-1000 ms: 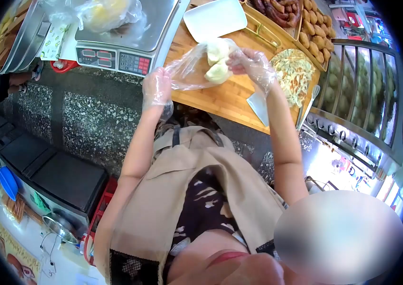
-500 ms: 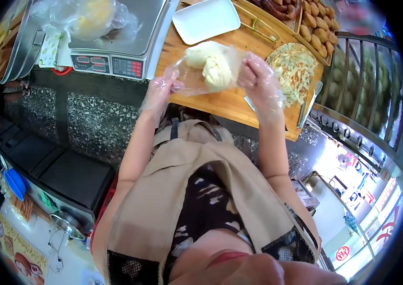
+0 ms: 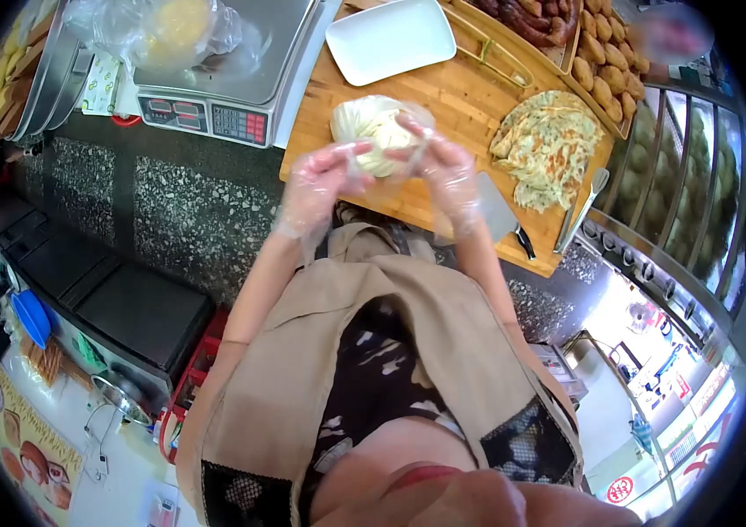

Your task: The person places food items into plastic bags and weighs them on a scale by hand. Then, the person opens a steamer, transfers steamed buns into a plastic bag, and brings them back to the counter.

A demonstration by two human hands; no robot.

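Observation:
A clear plastic bag with pale food (image 3: 376, 132) in it is between my two hands, above the near edge of the wooden board (image 3: 470, 114). Both hands wear clear plastic gloves. My left hand (image 3: 327, 183) pinches the bag's near left side with bent fingers. My right hand (image 3: 445, 174) has its fingers closed on the bag's right side. Just behind the bag lies a white rectangular tray (image 3: 391, 39). A knife (image 3: 498, 211) with a black handle rests near my right hand, and a browned flatbread (image 3: 549, 145) lies farther right.
A digital scale (image 3: 206, 118) with bagged food on it stands at the left. Tongs (image 3: 586, 206) lie at the board's right edge. Trays of browned food (image 3: 606, 66) are at the back right, beside a metal rack (image 3: 672, 176). Black-topped units (image 3: 118, 299) stand at lower left.
The bag has been drawn together around the pale food, and my hands have come closer to each other. The knife by my right hand now shows its handle.

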